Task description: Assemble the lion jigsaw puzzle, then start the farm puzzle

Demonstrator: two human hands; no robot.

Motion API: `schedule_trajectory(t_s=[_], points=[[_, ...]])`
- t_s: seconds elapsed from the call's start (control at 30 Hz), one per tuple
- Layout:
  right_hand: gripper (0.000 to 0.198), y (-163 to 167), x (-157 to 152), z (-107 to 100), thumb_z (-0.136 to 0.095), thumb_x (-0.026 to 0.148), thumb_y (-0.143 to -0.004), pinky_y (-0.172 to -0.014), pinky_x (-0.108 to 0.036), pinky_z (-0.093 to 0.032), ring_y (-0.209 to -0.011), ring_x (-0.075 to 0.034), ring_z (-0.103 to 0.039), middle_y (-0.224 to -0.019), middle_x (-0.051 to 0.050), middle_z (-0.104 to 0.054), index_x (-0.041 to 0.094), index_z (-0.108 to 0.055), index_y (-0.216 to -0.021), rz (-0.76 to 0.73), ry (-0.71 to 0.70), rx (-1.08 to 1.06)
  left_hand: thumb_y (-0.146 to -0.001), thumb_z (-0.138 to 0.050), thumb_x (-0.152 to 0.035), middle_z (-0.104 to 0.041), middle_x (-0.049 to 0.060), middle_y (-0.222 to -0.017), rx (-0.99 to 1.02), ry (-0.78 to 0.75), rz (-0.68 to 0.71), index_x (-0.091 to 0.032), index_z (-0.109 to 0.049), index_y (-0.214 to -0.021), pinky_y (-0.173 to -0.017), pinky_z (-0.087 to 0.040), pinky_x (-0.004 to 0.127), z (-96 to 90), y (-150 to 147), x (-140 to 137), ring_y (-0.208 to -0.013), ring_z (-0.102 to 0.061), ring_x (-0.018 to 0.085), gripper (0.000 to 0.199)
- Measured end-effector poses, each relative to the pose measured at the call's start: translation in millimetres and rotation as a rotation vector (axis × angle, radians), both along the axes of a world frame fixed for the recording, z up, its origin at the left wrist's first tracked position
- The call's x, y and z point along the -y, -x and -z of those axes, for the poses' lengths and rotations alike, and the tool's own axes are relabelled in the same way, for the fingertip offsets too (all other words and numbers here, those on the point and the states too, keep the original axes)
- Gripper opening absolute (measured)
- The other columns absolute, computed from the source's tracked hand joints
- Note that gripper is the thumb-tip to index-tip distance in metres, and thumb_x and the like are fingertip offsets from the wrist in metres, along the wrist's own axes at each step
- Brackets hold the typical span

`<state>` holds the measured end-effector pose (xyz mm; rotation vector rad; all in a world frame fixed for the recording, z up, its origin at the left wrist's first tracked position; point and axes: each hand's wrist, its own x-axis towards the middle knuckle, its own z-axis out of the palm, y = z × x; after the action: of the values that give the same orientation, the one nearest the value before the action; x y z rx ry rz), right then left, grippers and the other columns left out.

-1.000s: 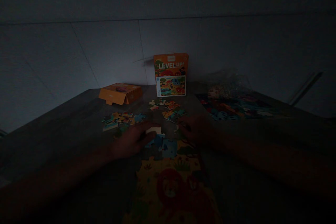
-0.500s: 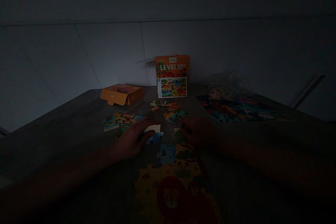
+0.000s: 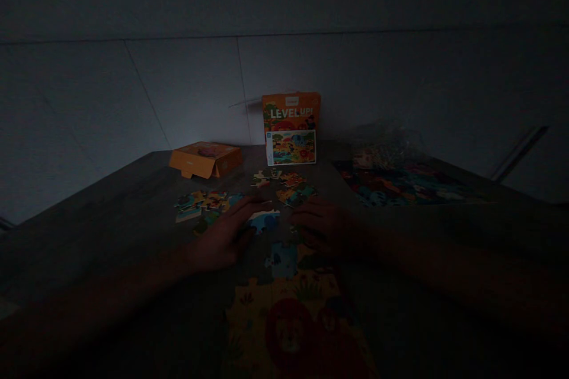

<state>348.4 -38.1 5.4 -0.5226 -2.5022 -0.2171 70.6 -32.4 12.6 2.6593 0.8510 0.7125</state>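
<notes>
The scene is dim. My left hand [image 3: 220, 238] grips a blue puzzle piece [image 3: 265, 221] with a pale upper edge, its thumb and fingers at the piece's left side. Across from it, my right hand [image 3: 326, 226] has its fingers curled over a greenish puzzle piece [image 3: 293, 229], most of which they hide. Just below both hands lies the joined part of the jigsaw [image 3: 253, 308], showing lions on yellow ground. A light blue piece [image 3: 284, 260] with an elephant's face forms part of its top edge, beside a dark green tree section.
Loose puzzle pieces lie in piles at left [image 3: 189, 210] and centre [image 3: 293, 186]. Behind them stand an orange box [image 3: 291, 103] and a picture card [image 3: 291, 148]. An open orange box [image 3: 207, 159] lies left; a clear plastic bag [image 3: 386, 148] and dark puzzle [image 3: 400, 186] lie right.
The blue piece in my left hand has tipped flatter and moved slightly up. My right hand has shifted left, its fingers now covering more of the greenish piece.
</notes>
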Motion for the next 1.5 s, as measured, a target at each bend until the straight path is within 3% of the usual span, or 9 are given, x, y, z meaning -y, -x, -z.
schedule_trajectory(t_s=[0.13, 0.3, 0.47, 0.67, 0.83, 0.93, 1.1, 1.27, 1.5], points=[[0.031, -0.5, -1.5, 1.0, -0.046, 0.015, -0.096, -0.089, -0.037, -0.052, -0.103, -0.021, -0.06, -0.118, -0.013, -0.068, 0.012, -0.059, -0.124, -0.064, 0.012, 0.015, -0.093, -0.045, -0.016, -0.053, 0.012, -0.137, 0.008, 0.053, -0.082, -0.023, -0.044, -0.137, -0.105, -0.046, 0.043, 3.5, 1.4, -2.0, -0.123, -0.054, 0.026, 0.044], [0.031, -2.0, -3.4, 4.8, -0.046, 0.015, -0.096, -0.09, -0.038, -0.053, -0.108, -0.021, -0.06, -0.122, -0.014, -0.066, 0.012, -0.06, -0.124, -0.072, 0.009, 0.006, -0.095, -0.05, -0.026, -0.063, 0.009, -0.118, 0.09, 0.155, -0.206, -0.022, -0.048, -0.13, -0.086, -0.053, 0.035, 7.9, 2.8, -5.2, -0.1, -0.063, 0.022, 0.035], [0.035, -2.9, -4.8, 3.6, -0.047, 0.013, -0.093, -0.091, -0.039, -0.051, -0.109, -0.022, -0.059, -0.128, -0.016, -0.062, 0.012, -0.059, -0.127, -0.146, -0.004, 0.075, -0.094, -0.052, -0.033, -0.067, 0.004, -0.099, 0.056, 0.151, -0.212, -0.022, -0.053, -0.124, -0.069, -0.05, 0.027, 8.4, 4.2, -2.8, -0.081, -0.063, 0.018, 0.032], [0.038, -3.0, -1.8, 2.6, -0.045, 0.015, -0.095, -0.09, -0.039, -0.051, -0.104, -0.021, -0.06, -0.126, -0.015, -0.064, 0.012, -0.056, -0.131, -0.201, 0.004, 0.071, -0.094, -0.05, -0.031, -0.067, 0.007, -0.112, 0.078, 0.108, -0.142, -0.022, -0.054, -0.118, -0.087, -0.051, 0.032, 0.3, -1.5, 4.1, -0.1, -0.064, 0.021, 0.027], [0.04, -5.5, -6.0, 10.0, -0.046, 0.018, -0.095, -0.098, -0.042, -0.05, -0.113, -0.023, -0.06, -0.126, -0.014, -0.064, 0.014, -0.055, -0.134, 0.06, 0.021, -0.111, -0.087, -0.044, -0.015, -0.062, 0.012, -0.115, 0.207, -0.163, -0.463, -0.016, -0.053, -0.112, -0.097, -0.046, 0.042, 2.7, 8.1, -16.0, -0.109, -0.058, 0.026, 0.028], [0.041, -7.3, -15.2, 14.8, -0.048, 0.02, -0.093, -0.099, -0.046, -0.048, -0.115, -0.026, -0.06, -0.126, -0.015, -0.064, 0.015, -0.057, -0.132, 0.254, 0.062, -0.228, -0.077, -0.047, -0.011, -0.059, 0.017, -0.118, -0.039, -0.269, -0.573, -0.012, -0.056, -0.119, -0.098, -0.044, 0.049, 8.1, 14.2, -27.6, -0.115, -0.052, 0.033, 0.042], [0.035, -8.7, -25.5, 19.2, -0.055, 0.021, -0.087, -0.09, -0.043, -0.051, -0.103, -0.027, -0.063, -0.116, -0.015, -0.069, 0.013, -0.064, -0.121, 0.454, 0.174, -0.207, -0.093, -0.044, -0.032, -0.061, 0.021, -0.116, -0.386, -0.283, -0.67, -0.012, -0.066, -0.11, -0.091, -0.042, 0.058, 12.4, 8.5, -23.6, -0.11, -0.052, 0.039, 0.034], [0.034, -9.3, -26.5, 23.4, -0.059, 0.027, -0.086, -0.098, -0.049, -0.045, -0.111, -0.031, -0.058, -0.123, -0.019, -0.065, 0.011, -0.07, -0.115, 0.587, 0.207, -0.103, -0.095, -0.044, -0.032, -0.064, 0.016, -0.115, -0.392, -0.22, -0.628, -0.016, -0.066, -0.111, -0.093, -0.041, 0.054, 13.0, 9.0, -25.0, -0.112, -0.053, 0.035, 0.032], [0.029, -8.7, -23.0, 20.3, -0.063, 0.027, -0.084, -0.097, -0.05, -0.045, -0.113, -0.032, -0.056, -0.122, -0.018, -0.062, 0.015, -0.073, -0.108, 0.596, 0.181, -0.139, -0.093, -0.048, -0.024, -0.064, 0.011, -0.1, -0.253, -0.205, -0.242, -0.016, -0.068, -0.099, -0.089, -0.042, 0.042, 4.1, 6.4, -20.6, -0.095, -0.055, 0.026, 0.022]])
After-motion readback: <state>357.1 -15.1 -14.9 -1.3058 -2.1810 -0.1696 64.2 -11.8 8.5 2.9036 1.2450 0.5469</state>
